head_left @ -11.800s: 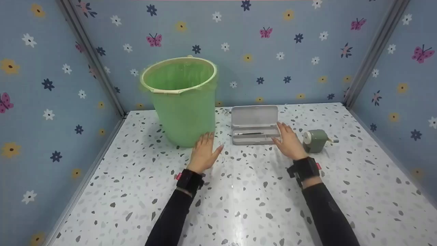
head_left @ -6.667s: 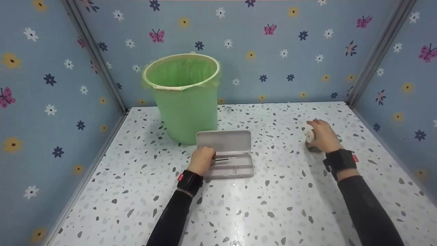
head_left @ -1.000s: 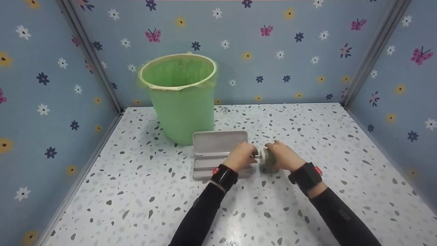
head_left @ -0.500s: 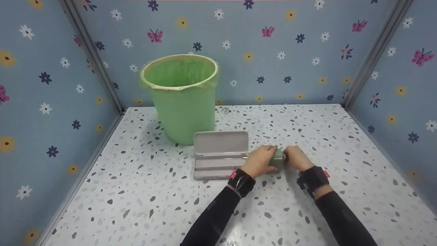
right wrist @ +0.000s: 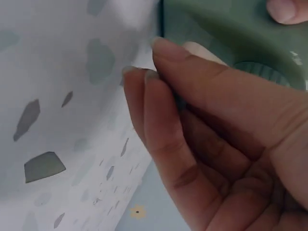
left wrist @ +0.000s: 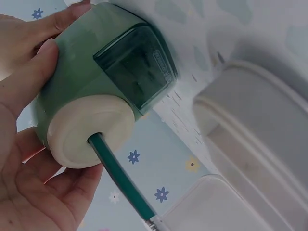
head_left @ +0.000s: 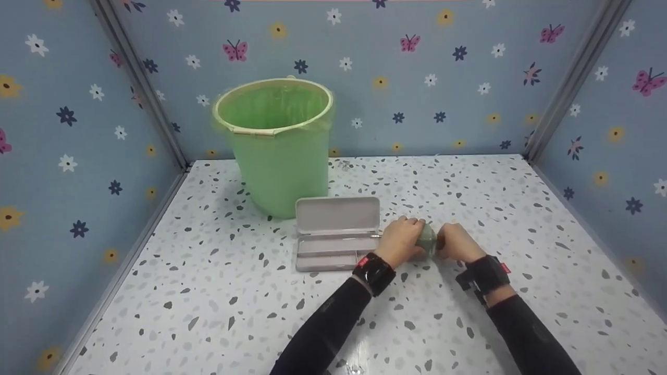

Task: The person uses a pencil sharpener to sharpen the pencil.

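Observation:
My left hand point(head_left: 401, 239) grips a green crank pencil sharpener point(head_left: 426, 238) standing on the table just right of the grey pencil case point(head_left: 337, 214). In the left wrist view, its fingers wrap round the body beside the cream round front point(left wrist: 91, 122). A dark green pencil point(left wrist: 120, 173) sticks out of the front hole, its metal-banded end towards the case. At the sharpener's back, my right hand point(head_left: 458, 243) pinches the crank handle with thumb and curled fingers. In the right wrist view, the cream crank arm point(right wrist: 204, 50) shows behind the thumb; the knob is mostly hidden by the fingers.
The pencil case lies open, lid tipped back, with divided compartments. Behind it to the left stands a tall green bin point(head_left: 281, 172) with a bag liner. Blue patterned panels point(head_left: 365, 99) enclose the speckled white table point(head_left: 219, 291) at the back and sides.
The case came forward and left, and the sharpener came left beside it. The pencil went from case into sharpener. The left hand shifted from pencil to sharpener body, the right from body to crank.

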`<act>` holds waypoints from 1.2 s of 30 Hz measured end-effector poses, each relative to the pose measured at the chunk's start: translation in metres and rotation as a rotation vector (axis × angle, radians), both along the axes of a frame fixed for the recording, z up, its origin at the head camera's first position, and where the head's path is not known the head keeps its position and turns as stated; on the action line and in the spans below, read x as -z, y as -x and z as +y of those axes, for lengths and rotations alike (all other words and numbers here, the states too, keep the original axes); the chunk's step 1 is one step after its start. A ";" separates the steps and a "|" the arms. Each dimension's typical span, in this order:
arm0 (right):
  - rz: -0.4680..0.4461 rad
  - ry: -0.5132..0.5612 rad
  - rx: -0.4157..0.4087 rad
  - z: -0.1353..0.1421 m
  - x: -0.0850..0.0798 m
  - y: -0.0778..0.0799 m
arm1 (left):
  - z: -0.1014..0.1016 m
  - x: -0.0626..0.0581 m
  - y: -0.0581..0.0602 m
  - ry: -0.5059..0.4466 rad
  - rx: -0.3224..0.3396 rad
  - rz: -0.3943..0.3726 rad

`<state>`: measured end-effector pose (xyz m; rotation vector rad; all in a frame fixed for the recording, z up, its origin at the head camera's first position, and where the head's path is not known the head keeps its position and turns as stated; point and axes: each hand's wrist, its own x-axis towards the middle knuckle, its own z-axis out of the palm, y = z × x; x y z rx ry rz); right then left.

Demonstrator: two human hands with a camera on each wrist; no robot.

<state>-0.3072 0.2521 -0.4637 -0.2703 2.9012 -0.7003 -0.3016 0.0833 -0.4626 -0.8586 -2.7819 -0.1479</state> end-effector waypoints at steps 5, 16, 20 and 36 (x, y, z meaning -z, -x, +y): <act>0.011 0.018 -0.037 0.003 -0.008 -0.010 | 0.002 -0.006 0.002 -0.003 0.008 -0.036; 0.102 0.054 -0.071 0.005 -0.034 -0.027 | 0.008 -0.014 0.001 -0.009 -0.011 -0.045; 0.206 0.043 -0.086 0.002 -0.040 -0.028 | 0.007 -0.013 0.002 -0.020 -0.012 -0.039; 0.375 0.041 0.015 -0.005 -0.036 -0.026 | 0.003 -0.007 0.007 -0.014 0.032 -0.002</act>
